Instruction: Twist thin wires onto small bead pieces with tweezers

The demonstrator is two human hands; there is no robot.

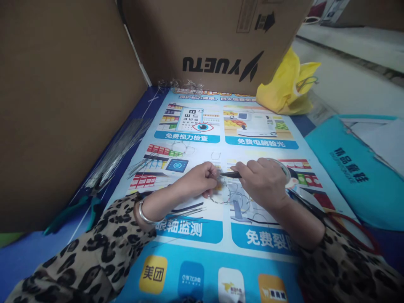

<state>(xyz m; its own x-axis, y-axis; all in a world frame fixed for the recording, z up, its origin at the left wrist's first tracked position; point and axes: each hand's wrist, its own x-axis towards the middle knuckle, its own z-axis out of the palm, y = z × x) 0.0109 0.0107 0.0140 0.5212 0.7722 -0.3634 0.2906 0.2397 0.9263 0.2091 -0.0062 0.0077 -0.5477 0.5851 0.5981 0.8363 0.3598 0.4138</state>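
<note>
My left hand (205, 180) is closed in a pinch on thin wire, over the middle of the printed poster (208, 248). A dark pointed tool (232, 174), tweezers-like in shape, sticks out of my closed right hand (263, 181). Its tip meets the wire at my left fingertips; the rest is hidden in my fist. Loops of thin wire (238, 195) hang or lie just below and between the hands. A clear round roll (282, 169) shows behind my right hand. Several loose straight wires (189, 212) lie near my left forearm.
Green-handled pliers (91, 202) and a bundle of straight wires (118, 147) lie at left. Cardboard walls (217, 38) stand at left and back, with wire pieces (189, 85) at their foot. A yellow bag (280, 90), turquoise package (356, 168) and red-handled scissors (353, 225) are at right.
</note>
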